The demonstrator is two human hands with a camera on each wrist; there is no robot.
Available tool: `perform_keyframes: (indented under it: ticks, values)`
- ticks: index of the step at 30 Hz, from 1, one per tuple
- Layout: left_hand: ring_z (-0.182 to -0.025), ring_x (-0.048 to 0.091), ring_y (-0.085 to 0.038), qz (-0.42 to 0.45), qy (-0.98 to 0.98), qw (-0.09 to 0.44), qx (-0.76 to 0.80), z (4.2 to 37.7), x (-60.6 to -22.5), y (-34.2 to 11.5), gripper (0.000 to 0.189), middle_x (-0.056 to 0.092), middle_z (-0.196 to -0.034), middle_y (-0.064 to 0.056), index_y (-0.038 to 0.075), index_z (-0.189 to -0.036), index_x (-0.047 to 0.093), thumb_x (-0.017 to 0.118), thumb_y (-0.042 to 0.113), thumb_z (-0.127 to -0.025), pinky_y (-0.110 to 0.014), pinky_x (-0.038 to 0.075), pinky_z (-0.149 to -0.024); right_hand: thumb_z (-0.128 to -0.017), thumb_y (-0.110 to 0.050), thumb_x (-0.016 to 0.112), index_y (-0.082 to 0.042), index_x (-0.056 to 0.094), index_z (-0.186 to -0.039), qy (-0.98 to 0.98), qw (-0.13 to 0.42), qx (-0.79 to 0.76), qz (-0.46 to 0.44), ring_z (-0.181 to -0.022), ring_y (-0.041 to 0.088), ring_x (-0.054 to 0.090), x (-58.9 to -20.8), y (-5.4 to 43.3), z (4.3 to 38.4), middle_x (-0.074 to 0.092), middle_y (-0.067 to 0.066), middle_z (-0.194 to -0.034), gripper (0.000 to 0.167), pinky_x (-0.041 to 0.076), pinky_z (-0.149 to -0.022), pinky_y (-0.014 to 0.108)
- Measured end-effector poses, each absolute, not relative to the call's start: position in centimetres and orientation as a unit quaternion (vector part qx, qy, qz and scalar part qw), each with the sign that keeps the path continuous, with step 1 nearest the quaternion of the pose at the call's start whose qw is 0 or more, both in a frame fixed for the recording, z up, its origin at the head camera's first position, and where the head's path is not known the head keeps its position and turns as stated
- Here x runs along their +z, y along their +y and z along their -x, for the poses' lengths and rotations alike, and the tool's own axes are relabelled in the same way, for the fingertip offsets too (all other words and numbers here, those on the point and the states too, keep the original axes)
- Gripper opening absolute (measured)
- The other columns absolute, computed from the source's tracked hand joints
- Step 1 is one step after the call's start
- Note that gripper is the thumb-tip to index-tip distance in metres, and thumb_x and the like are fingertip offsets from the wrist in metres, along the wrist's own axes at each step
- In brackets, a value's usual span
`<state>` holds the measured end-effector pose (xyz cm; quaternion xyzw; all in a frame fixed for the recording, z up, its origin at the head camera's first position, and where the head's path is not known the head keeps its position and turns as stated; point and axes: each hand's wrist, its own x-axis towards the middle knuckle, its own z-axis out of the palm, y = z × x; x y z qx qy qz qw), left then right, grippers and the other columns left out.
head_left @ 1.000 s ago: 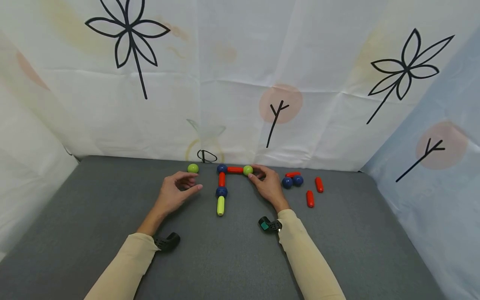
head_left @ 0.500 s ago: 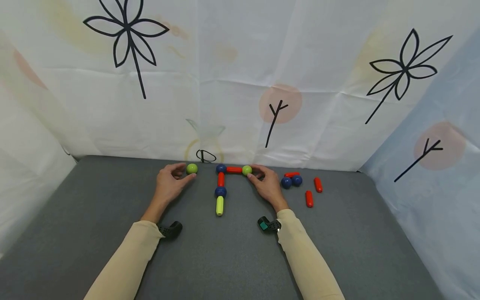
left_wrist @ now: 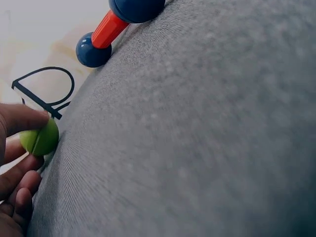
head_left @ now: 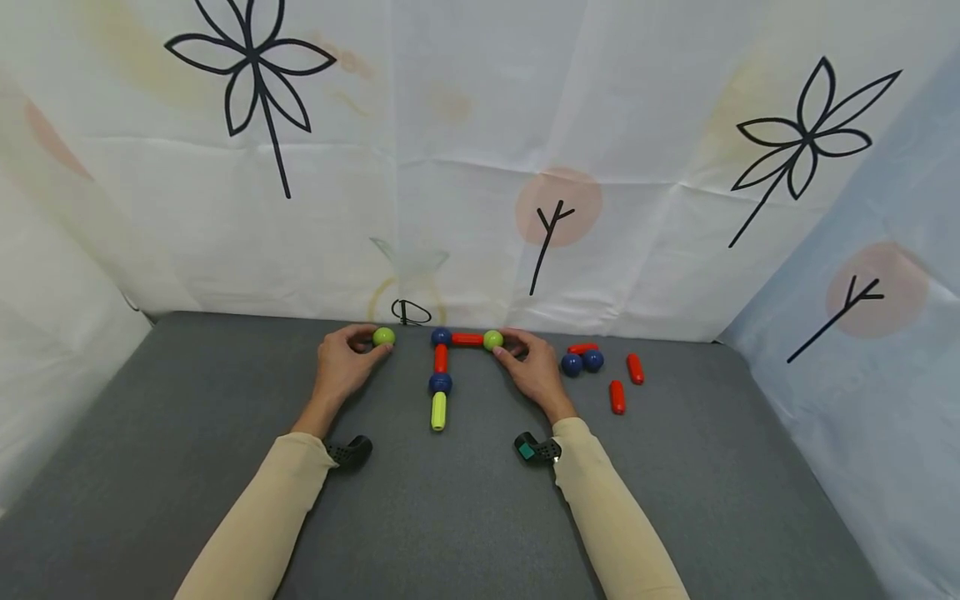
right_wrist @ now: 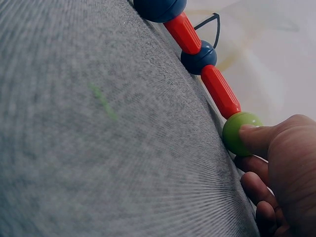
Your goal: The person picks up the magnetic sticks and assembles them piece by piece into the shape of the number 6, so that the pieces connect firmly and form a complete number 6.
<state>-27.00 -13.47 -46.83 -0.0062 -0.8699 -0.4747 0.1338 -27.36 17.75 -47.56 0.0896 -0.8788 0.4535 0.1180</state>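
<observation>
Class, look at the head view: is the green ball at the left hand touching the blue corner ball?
No, a strip of grey table shows between that green ball and the blue corner ball.

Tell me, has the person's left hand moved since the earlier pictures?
Yes: judged against the far edge of the table, the left hand has moved forward and slightly left, now pinching the loose green ball.
</observation>
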Motion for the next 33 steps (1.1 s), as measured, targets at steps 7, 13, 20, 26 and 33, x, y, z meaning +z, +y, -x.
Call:
perform_keyframes:
  ticks: [7, 13, 20, 26, 33]
  values:
    - [-0.086, 0.064, -0.025, 0.078, -0.861, 0.087, -0.495, 25.5, -46.8, -13.7, 0.039, 0.072, -0.101, -0.013, 0.005, -0.118, 0.073, 0.084, 0.025, -0.087, -0.037, 0.049, -0.075, -0.094, -0.018, 0.076, -0.009, 0.071, -0.127, -0.878, 0.12, 0.454, -0.092, -0.088, 0.022, 0.064, -47.7, 17.8, 27.4, 0.073, 0.008, -0.117, 0.035, 0.046, -0.075, 0.033]
    - [-0.081, 0.061, -0.021, 0.177, -0.838, -0.003, -0.517, 24.5, -46.8, -14.1, 0.033, 0.071, -0.093, -0.005, 0.01, -0.111, 0.077, 0.088, 0.025, -0.082, -0.03, 0.047, -0.069, -0.094, -0.018, 0.076, -0.01, 0.072, -0.126, -0.879, 0.119, 0.454, -0.087, -0.087, 0.021, 0.064, -47.5, 17.7, 27.4, 0.073, 0.007, -0.116, 0.034, 0.045, -0.074, 0.031]
    - [-0.085, 0.061, -0.02, 0.211, -0.821, -0.04, -0.529, 24.2, -46.5, -14.1, 0.035, 0.071, -0.097, -0.004, 0.008, -0.113, 0.076, 0.088, 0.019, -0.082, -0.03, 0.048, -0.073, -0.095, -0.019, 0.075, -0.01, 0.071, -0.128, -0.881, 0.113, 0.451, -0.082, -0.089, 0.02, 0.065, -47.5, 17.7, 27.2, 0.073, 0.007, -0.117, 0.035, 0.046, -0.075, 0.031]
    - [-0.085, 0.062, -0.021, 0.234, -0.809, -0.028, -0.539, 23.9, -45.7, -13.1, 0.032, 0.071, -0.097, -0.002, 0.012, -0.11, 0.077, 0.088, 0.02, -0.081, -0.032, 0.049, -0.075, -0.094, -0.018, 0.076, -0.009, 0.071, -0.127, -0.88, 0.118, 0.453, -0.082, -0.088, 0.021, 0.064, -47.3, 17.7, 27.1, 0.073, 0.007, -0.116, 0.034, 0.045, -0.073, 0.032]
    - [-0.085, 0.061, -0.023, 0.283, -0.796, -0.029, -0.534, 23.5, -44.8, -12.2, 0.029, 0.071, -0.095, 0.0, 0.013, -0.108, 0.077, 0.088, 0.019, -0.081, -0.037, 0.05, -0.073, -0.094, -0.017, 0.076, -0.009, 0.071, -0.127, -0.876, 0.115, 0.459, -0.089, -0.088, 0.023, 0.065, -47.3, 17.7, 27.1, 0.072, 0.009, -0.116, 0.035, 0.046, -0.075, 0.033]
